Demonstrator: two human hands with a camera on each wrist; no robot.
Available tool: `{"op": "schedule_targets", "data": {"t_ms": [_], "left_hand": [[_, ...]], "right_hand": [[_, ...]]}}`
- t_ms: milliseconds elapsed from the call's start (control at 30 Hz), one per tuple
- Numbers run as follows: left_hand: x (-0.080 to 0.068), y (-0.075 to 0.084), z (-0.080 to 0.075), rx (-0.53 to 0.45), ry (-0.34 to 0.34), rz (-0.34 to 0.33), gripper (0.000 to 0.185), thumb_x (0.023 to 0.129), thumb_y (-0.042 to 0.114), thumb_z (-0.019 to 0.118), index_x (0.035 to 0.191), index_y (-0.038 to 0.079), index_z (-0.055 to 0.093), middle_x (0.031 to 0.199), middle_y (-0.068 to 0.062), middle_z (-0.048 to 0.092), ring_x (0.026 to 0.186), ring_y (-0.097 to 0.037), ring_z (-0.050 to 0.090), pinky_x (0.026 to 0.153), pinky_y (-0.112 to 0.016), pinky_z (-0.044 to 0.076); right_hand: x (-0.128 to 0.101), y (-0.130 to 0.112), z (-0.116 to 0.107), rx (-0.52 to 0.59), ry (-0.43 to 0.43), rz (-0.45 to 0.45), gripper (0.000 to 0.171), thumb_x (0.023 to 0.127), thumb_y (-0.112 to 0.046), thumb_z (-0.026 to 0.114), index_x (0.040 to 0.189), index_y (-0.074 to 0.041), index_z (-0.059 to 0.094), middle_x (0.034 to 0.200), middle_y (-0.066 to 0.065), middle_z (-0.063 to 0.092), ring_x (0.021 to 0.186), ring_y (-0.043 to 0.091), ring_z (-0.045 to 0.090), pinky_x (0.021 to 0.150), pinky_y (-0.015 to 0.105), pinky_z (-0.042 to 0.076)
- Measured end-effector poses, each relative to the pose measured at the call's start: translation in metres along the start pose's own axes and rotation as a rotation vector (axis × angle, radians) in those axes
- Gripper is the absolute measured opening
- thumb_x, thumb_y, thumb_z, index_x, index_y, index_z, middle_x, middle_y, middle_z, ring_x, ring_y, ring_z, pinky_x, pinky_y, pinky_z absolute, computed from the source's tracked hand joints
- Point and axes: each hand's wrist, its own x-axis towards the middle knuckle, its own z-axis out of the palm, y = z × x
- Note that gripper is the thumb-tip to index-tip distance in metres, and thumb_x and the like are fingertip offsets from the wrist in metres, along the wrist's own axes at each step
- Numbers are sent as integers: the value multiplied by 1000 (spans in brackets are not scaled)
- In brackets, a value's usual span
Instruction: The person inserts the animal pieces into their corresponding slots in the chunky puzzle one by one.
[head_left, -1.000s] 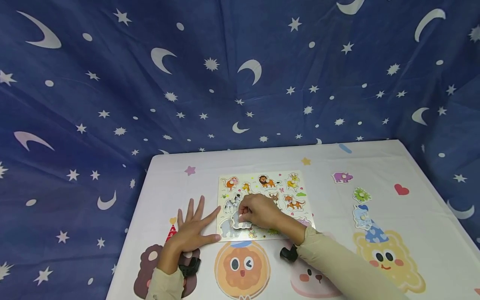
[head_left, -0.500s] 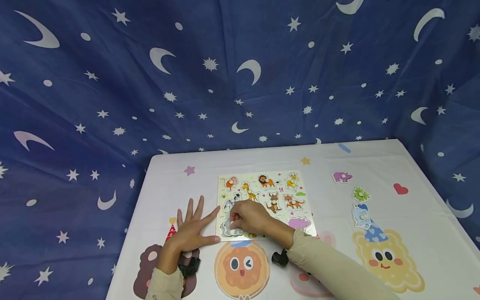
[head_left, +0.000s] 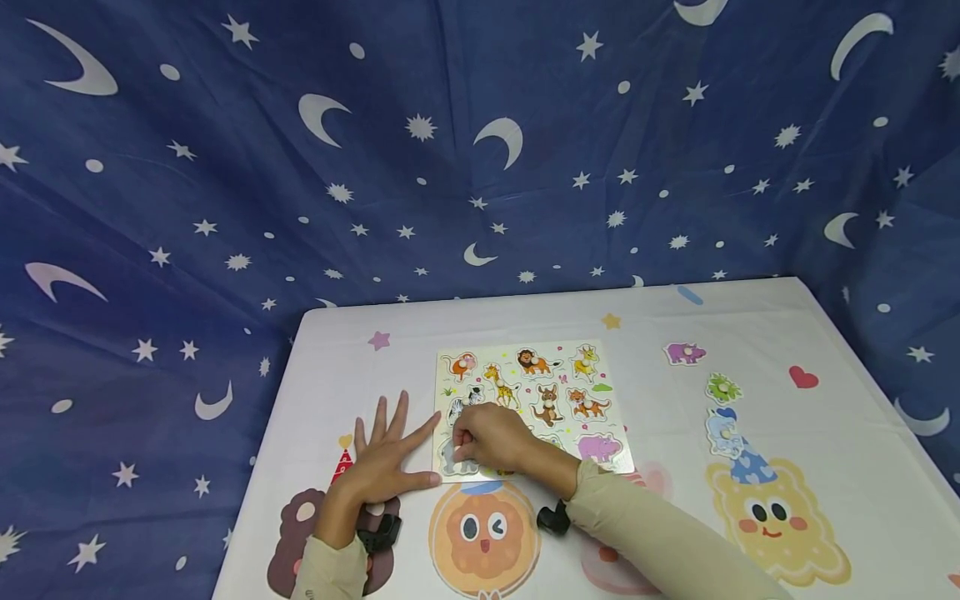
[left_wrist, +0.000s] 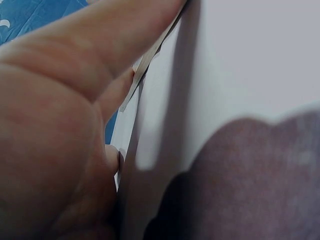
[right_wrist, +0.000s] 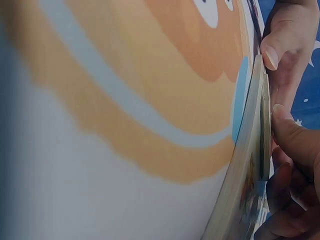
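Seating step, judged near its end. The right hand point(head_left: 491, 437), fingers curled, pinches the grey elephant piece point(head_left: 454, 459) over the near-left recess of the puzzle board point(head_left: 611, 417). The left hand point(head_left: 384, 458), flat with fingers spread, lies on the bench point(head_left: 750, 325), thumb touching the board's left edge. Next move likely calls for pressing the piece flush, then letting go.
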Motion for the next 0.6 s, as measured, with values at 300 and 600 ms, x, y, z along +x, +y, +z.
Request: {"op": "schedule_targets", "data": {"t_ms": [300,600], "left_hand": [[1,0,1,11,0,6,94,80,70,72,159,42,28,172,-13,-12,154,-47,-22,114,-76,-17],[0,0,0,8,-8,-5,94,80,71,71,159,43,28,172,-12,-13,155,-46,-23,114,-75,-18]], "right_hand": [[0,-1,2,3,-1,4,21,81,-37,85,77,-28,66,73,-17,54,67,-1,49,59,18,42],[0,0,6,20,5,4,21,81,-35,86,77,-28,66,73,-16,55,66,-1,49,59,18,43]]}}
